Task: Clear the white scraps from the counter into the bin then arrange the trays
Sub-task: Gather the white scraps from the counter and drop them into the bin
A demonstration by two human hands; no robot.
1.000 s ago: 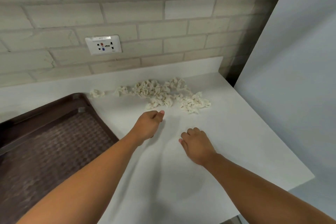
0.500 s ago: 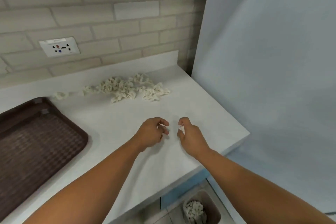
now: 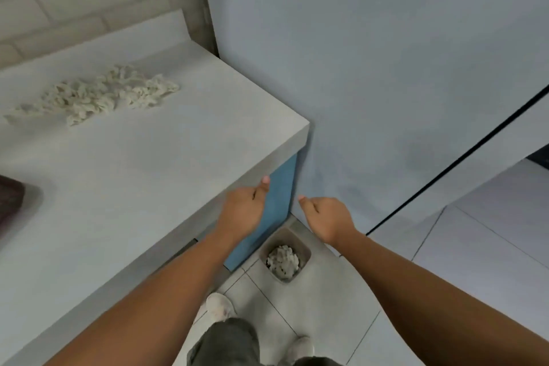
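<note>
Only a corner of the dark brown plastic tray [image 3: 9, 202] shows, cut off by the left edge. The person's left hand [image 3: 243, 209] and right hand [image 3: 326, 217] are seen from behind, fingers curled under and hidden; whether either holds anything cannot be told. The heap of white shredded scraps [image 3: 98, 95] is blurred, its single pieces indistinct.

White scraps [image 3: 95, 95], grey counter [image 3: 133, 172], blue cabinet panel [image 3: 279, 187].

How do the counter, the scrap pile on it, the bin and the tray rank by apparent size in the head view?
1. counter
2. scrap pile
3. bin, though it stands farther off, on the floor
tray: cut off by the frame edge, so unranked.
</note>
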